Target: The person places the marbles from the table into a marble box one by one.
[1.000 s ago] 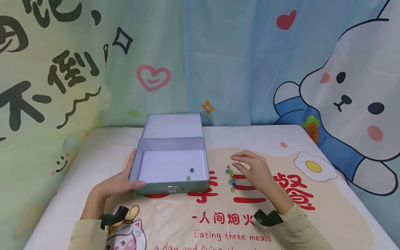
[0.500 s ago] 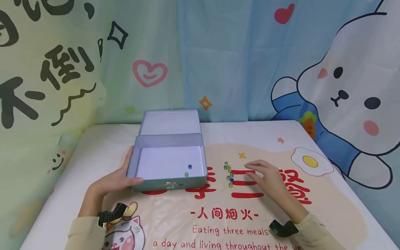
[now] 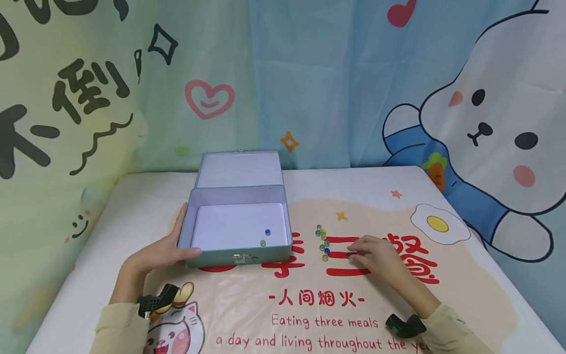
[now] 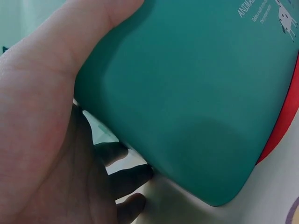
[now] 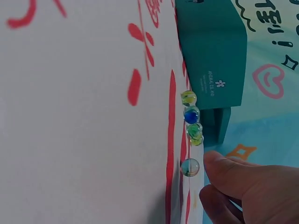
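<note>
My left hand holds the left side of a green tin box, its thumb at the front corner and fingers along the side wall. In the left wrist view, several fingertips meet the edge of the tin box. Inside lie a blue marble and a greenish marble. My right hand is right of the box, thumb and fingers slightly bent and apart, low over the table. Close by its fingertips, a clear marble sits on the cloth, outside the fingers in the right wrist view.
A crooked row of several glass marbles lies between the box and my right hand. The box's raised lid leans back at its rear. Printed cloth covers the table, and a patterned curtain hangs behind.
My right hand has moved right and down from beside the marble row to the lone marble. The left hand stays on the box. The head view has shifted slightly.
</note>
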`<state>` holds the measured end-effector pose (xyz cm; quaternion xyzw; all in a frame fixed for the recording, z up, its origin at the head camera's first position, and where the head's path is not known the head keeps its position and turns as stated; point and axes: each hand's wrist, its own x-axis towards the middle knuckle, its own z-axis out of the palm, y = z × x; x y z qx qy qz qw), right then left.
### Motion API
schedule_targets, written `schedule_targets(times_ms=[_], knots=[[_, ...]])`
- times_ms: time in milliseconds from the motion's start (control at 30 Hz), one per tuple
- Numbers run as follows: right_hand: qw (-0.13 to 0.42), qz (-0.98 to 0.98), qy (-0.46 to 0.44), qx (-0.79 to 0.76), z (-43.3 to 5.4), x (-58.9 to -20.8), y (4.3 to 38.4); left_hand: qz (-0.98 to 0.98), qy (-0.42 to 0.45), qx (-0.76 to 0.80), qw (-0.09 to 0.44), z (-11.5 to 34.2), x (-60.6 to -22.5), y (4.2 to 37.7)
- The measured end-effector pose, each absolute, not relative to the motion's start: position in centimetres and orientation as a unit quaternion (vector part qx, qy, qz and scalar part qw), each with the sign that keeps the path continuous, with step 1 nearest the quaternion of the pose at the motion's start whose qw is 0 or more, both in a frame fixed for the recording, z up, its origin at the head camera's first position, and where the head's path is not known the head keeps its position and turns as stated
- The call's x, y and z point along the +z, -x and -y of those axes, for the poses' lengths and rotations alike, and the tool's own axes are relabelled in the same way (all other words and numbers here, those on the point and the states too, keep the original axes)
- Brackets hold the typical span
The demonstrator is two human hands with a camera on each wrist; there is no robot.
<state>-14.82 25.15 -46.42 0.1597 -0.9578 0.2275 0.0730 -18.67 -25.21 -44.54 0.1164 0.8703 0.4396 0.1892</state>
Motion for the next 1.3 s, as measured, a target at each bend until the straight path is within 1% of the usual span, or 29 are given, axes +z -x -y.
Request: schedule_targets(times_ms=[300, 667, 1167, 1300], knots=[[0.062, 0.960, -0.155, 0.226, -24.7, -46.9, 14.8, -0.867, -0.120, 0.446, 0.186, 25.3, -44.7, 18.7], [0.069, 0.963, -0.140, 0.220, -24.0, -47.6, 14.8, -0.863, -0.126, 0.453, 0.185, 25.4, -44.4, 18.7], [0.061, 0.967, -0.146, 0.197, -23.9, -47.2, 14.8, -0.864, -0.118, 0.452, 0.186, 25.3, -44.9, 18.7], [0.066, 0.967, -0.147, 0.199, -23.8, -46.9, 15.0, -0.864, -0.115, 0.454, 0.188, 25.3, -44.8, 18.7]])
